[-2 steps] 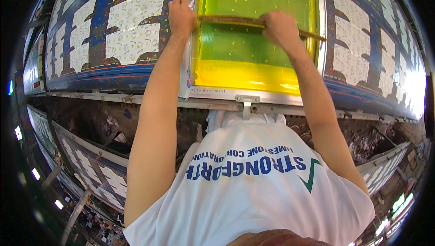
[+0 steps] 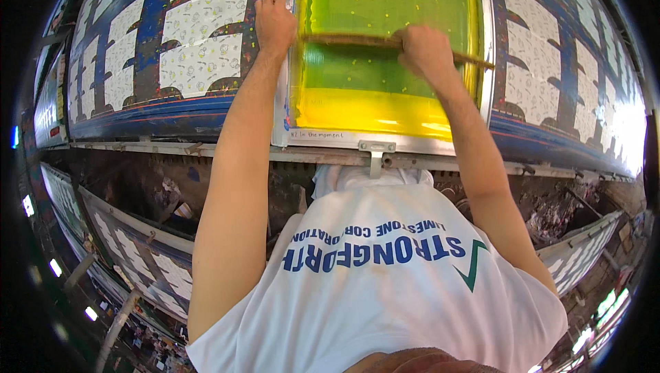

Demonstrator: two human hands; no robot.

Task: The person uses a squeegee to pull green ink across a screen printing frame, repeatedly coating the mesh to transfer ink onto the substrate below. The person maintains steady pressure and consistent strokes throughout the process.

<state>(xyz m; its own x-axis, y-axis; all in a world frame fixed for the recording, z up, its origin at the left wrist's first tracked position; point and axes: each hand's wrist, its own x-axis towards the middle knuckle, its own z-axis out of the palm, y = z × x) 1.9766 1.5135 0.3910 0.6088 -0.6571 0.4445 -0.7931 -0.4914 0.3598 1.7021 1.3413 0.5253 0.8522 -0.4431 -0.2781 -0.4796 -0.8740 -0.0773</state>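
A silkscreen printing frame (image 2: 323, 137) with pale metal rails lies flat on the long table before me. Its mesh (image 2: 385, 2) is green in the middle with yellow borders and small yellow specks. Across the mesh, from rail to rail, runs a brown squeegee (image 2: 347, 40), its right end a little nearer to me. My right hand (image 2: 427, 48) is closed over the squeegee right of its middle, slightly blurred. On the left rail my left hand (image 2: 276, 24) grips the frame, beside the squeegee's left end.
White printed fabric pieces (image 2: 204, 29) lie on the dark blue table left of the frame, and more fabric pieces (image 2: 533, 46) lie on its right. A metal bracket (image 2: 376, 153) sits at the table's near edge. Behind me stands another table (image 2: 137, 253) with fabric.
My right hand and the squeegee have moved a short way toward me over the mesh. The left hand stays at the left rail.
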